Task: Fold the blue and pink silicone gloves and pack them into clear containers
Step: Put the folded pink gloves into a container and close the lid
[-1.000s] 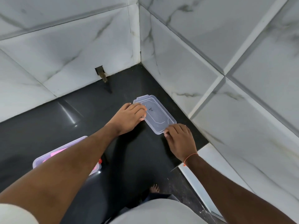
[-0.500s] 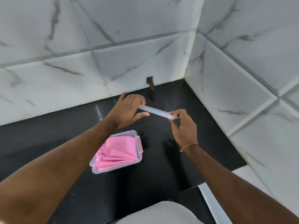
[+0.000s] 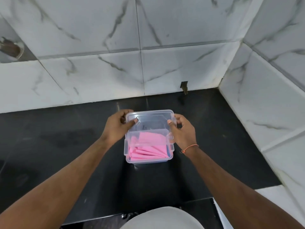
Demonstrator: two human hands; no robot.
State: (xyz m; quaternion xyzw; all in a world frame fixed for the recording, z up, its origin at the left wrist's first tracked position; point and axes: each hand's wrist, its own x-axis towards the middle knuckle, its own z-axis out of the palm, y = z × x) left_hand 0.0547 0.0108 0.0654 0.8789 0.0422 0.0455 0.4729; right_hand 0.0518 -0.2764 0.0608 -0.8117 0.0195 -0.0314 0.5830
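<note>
A clear plastic container [image 3: 132, 158] stands on the black countertop [image 3: 66, 146]. Folded pink silicone gloves [image 3: 148, 149] fill it, with a sliver of blue at its right inner side. A clear lid [image 3: 151, 119] hovers tilted over the container's far half. My left hand [image 3: 118, 127] grips the lid's left end, thumb on top. My right hand [image 3: 182, 131] grips the lid's right end by its side tab. The near half of the container is uncovered.
White marble-look tiled walls rise behind and to the right of the counter. A small dark notch [image 3: 184, 87] sits at the back wall's base. A hole [image 3: 11, 48] shows in the wall at upper left. My white-clothed body [image 3: 161, 219] is at the counter's front edge.
The lid went from lying in the right corner to being lifted edge-on, and now sits tilted over the pink-filled container. Both hands travelled left with it.
</note>
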